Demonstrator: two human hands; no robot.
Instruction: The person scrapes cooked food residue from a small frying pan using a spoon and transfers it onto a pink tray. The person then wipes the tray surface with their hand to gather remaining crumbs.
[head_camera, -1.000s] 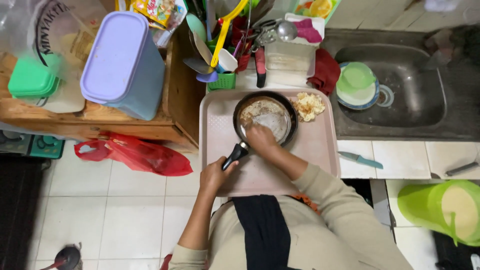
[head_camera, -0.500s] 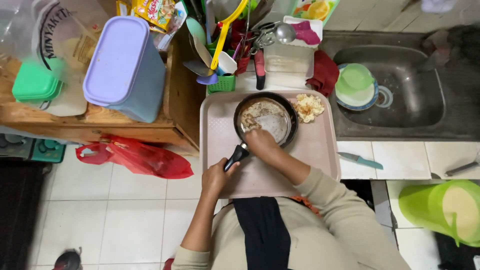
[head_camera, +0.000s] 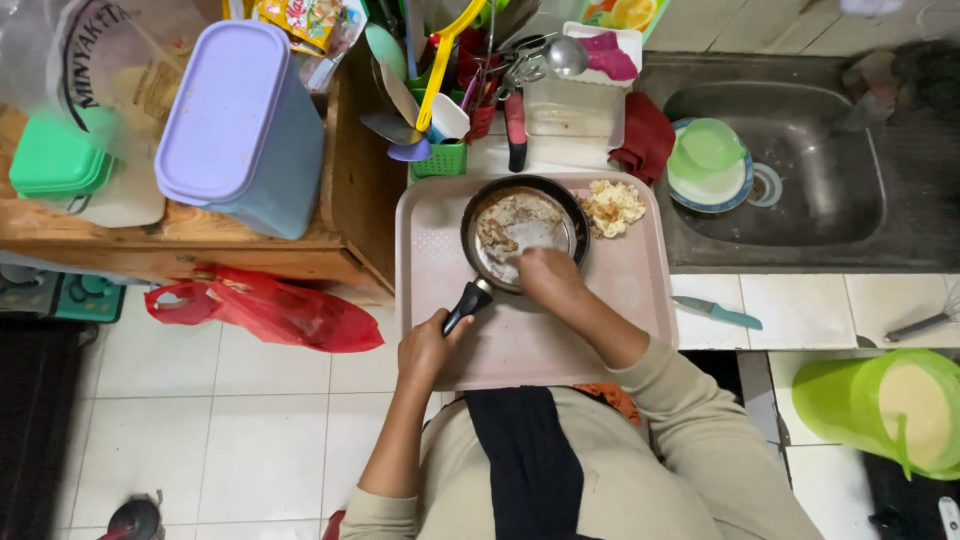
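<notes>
A small black frying pan (head_camera: 520, 225) with food residue inside sits on a pink tray (head_camera: 620, 310). My left hand (head_camera: 428, 345) grips the pan's black handle (head_camera: 466, 305) at the tray's near left. My right hand (head_camera: 548, 275) reaches into the near side of the pan, fingers curled down against its inner surface; what it holds, if anything, is hidden. A pile of pale yellow crumbled food (head_camera: 612, 207) lies on the tray just right of the pan.
A steel sink (head_camera: 800, 230) at right holds a green bowl on a plate (head_camera: 708, 160). A teal-handled knife (head_camera: 718, 313) lies on the tiled counter. A green utensil caddy (head_camera: 440, 160), lilac-lidded container (head_camera: 240, 120), wooden shelf (head_camera: 200, 245), red plastic bag (head_camera: 265, 312) and green jug (head_camera: 890, 410) surround the tray.
My right hand has shifted slightly toward the near rim of the pan. My left hand keeps hold of the handle, and the pan stays in place.
</notes>
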